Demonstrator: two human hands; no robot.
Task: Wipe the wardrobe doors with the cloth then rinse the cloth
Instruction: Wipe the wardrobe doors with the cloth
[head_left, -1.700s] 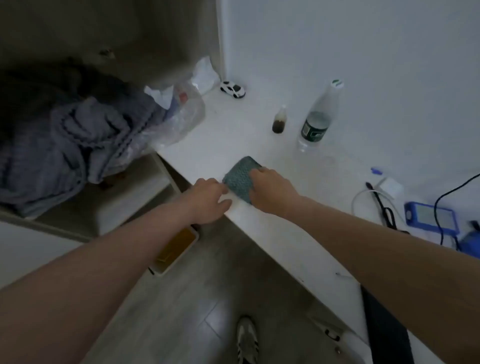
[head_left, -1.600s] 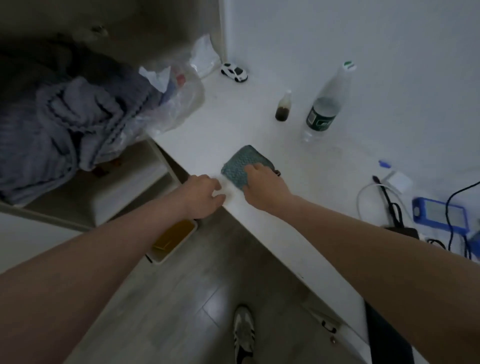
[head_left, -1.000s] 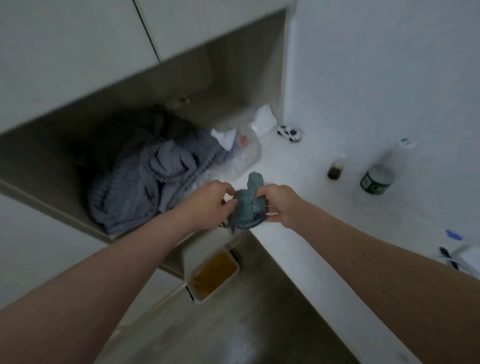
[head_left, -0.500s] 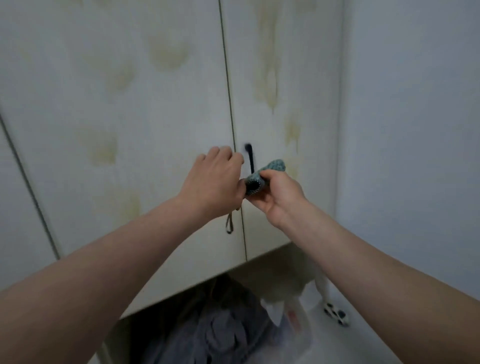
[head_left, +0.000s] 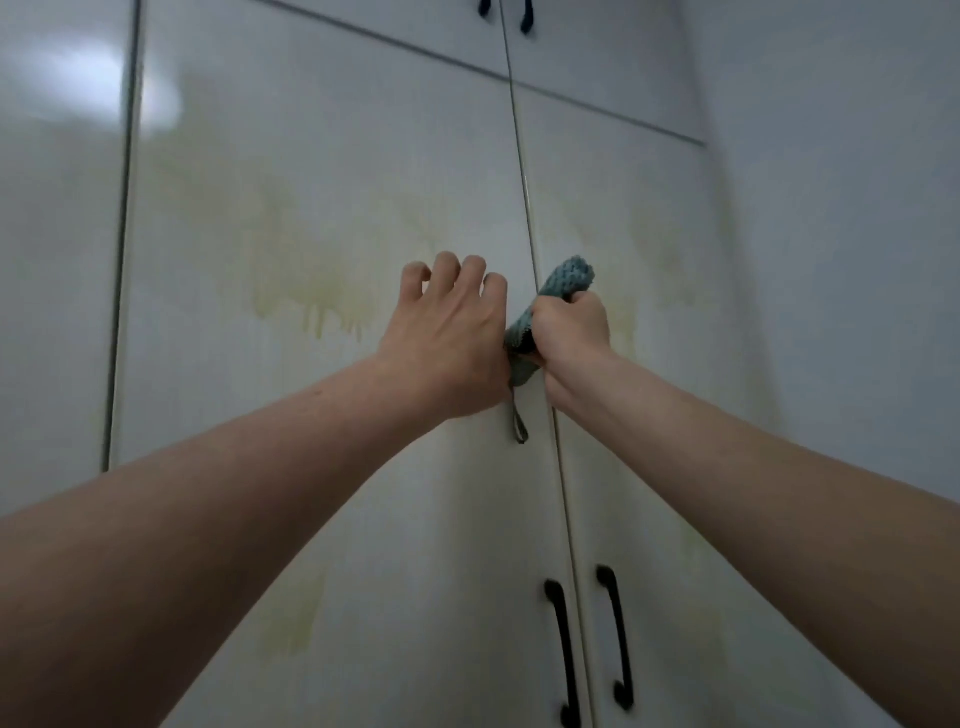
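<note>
The right hand, just right of the middle of the frame, is fisted around a bunched teal cloth; one end sticks up above the knuckles, the other pokes out below, and a small hanging loop dangles beneath. The left hand sits just beside it, fingers loosely curled, with its thumb side against the lower part of the cloth; whether it actually pinches the fabric cannot be told. Both hands are raised in front of the seam between two pale wardrobe doors.

The wiping looks not yet begun. To do it well, the person would probably want to open the cloth into a flat pad instead of leaving it wadded, press it with the palm, and work from the top of each stain downward so that loosened dirt is not dragged over clean parts.

Yellowish stains with drip marks spread across the left door at centre left, and fainter ones show on the right door and lower left. Two black handles stand at the lower middle, either side of the seam, and would need wiping around. More handles peek in at the top edge. A plain wall closes in at the right, leaving little elbow room there.
</note>
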